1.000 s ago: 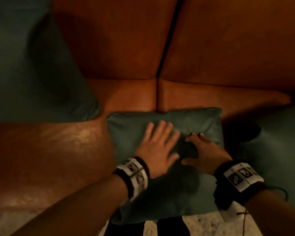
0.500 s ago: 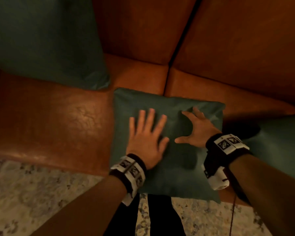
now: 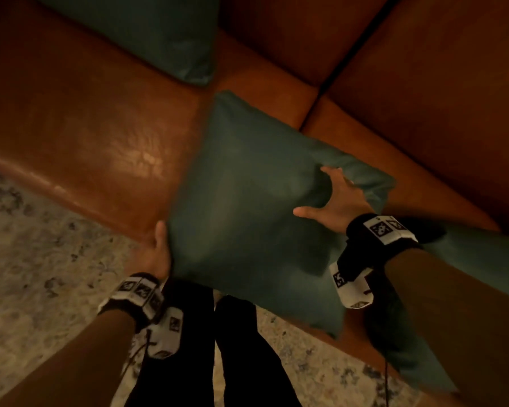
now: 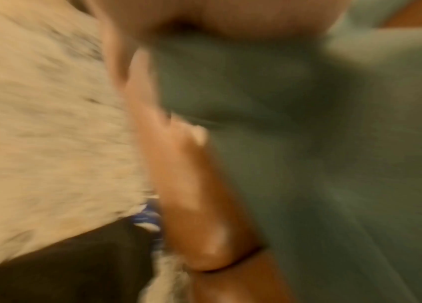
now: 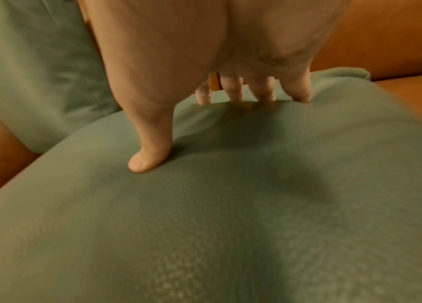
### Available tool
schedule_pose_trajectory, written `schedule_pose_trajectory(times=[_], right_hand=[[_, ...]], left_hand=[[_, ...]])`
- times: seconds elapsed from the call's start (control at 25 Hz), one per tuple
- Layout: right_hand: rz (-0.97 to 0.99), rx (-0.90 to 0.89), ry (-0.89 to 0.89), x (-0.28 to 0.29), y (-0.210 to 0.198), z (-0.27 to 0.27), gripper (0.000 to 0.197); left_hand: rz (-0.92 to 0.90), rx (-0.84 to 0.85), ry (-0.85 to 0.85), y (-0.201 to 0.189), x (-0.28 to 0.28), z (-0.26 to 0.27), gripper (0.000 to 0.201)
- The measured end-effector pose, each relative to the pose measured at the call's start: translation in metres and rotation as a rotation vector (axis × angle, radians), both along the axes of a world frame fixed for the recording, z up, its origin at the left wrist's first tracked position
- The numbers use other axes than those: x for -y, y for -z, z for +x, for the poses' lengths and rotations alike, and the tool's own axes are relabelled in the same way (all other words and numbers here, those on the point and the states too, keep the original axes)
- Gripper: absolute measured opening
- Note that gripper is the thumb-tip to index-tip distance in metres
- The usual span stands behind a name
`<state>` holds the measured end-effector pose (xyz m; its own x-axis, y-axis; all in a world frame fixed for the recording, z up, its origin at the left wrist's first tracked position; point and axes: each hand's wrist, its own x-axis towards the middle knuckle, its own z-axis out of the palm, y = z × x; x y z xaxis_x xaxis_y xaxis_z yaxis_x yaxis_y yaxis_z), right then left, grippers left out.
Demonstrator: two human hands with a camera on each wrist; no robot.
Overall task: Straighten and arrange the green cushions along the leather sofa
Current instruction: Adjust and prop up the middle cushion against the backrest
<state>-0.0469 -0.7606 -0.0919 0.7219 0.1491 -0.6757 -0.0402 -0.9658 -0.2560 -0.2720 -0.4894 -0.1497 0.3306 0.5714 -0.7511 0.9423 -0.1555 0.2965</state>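
Observation:
A green cushion [image 3: 256,207] is tilted over the front edge of the brown leather sofa [image 3: 86,127], turned corner-on. My left hand [image 3: 159,248] grips its lower left edge, thumb showing and fingers hidden beneath. My right hand [image 3: 321,195] grips its right side. In the right wrist view the thumb [image 5: 150,160] presses the cushion's [image 5: 230,205] top and the fingers [image 5: 261,92] curl over its far edge. The left wrist view is blurred; it shows my hand [image 4: 173,164] against the cushion [image 4: 308,143].
A second green cushion [image 3: 159,33] leans on the sofa back at the upper left. A third cushion [image 3: 482,274] lies at the right, under my right forearm. A pale patterned rug [image 3: 27,274] covers the floor in front, and my dark-trousered legs [image 3: 188,348] stand against the sofa.
Both hands were lying flat on top of the cushion. Now the left holds its lower left edge and the right its right side, and the cushion has turned and come up off the seat.

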Motion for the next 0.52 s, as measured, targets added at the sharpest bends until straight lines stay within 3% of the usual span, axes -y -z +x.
schedule_pose_trajectory(times=[0.04,0.08,0.16,0.28,0.32,0.36,0.44,0.48,0.52], right_hand=[[-0.003,0.001,-0.004,0.0,0.0,0.0,0.111],[-0.004,0.009,-0.004,-0.001,0.0,0.001,0.11],[-0.009,0.026,-0.003,-0.002,0.001,0.002,0.109],[-0.024,0.048,-0.022,-0.002,0.002,0.0,0.108],[-0.027,0.048,-0.024,0.0,0.0,0.0,0.109],[-0.022,0.043,-0.023,0.002,0.0,0.0,0.109],[-0.015,0.058,-0.029,0.004,-0.003,-0.001,0.111],[-0.019,0.052,-0.038,0.003,-0.004,-0.003,0.11],[-0.041,0.038,-0.052,0.002,-0.007,-0.006,0.109]], left_hand=[[0.01,-0.064,-0.046,-0.006,-0.007,-0.014,0.074],[0.132,-0.049,0.01,-0.014,-0.006,-0.021,0.074],[0.382,0.174,0.287,-0.038,0.02,-0.004,0.065],[0.396,0.459,0.74,-0.046,0.077,0.034,0.06],[0.385,0.433,0.722,-0.035,0.076,0.039,0.059],[0.358,0.324,0.585,-0.021,0.063,0.036,0.059],[0.245,0.05,0.146,-0.003,0.019,0.027,0.067],[0.219,-0.035,0.026,-0.006,-0.002,0.027,0.068],[0.283,-0.026,0.073,-0.015,-0.013,0.033,0.064]])
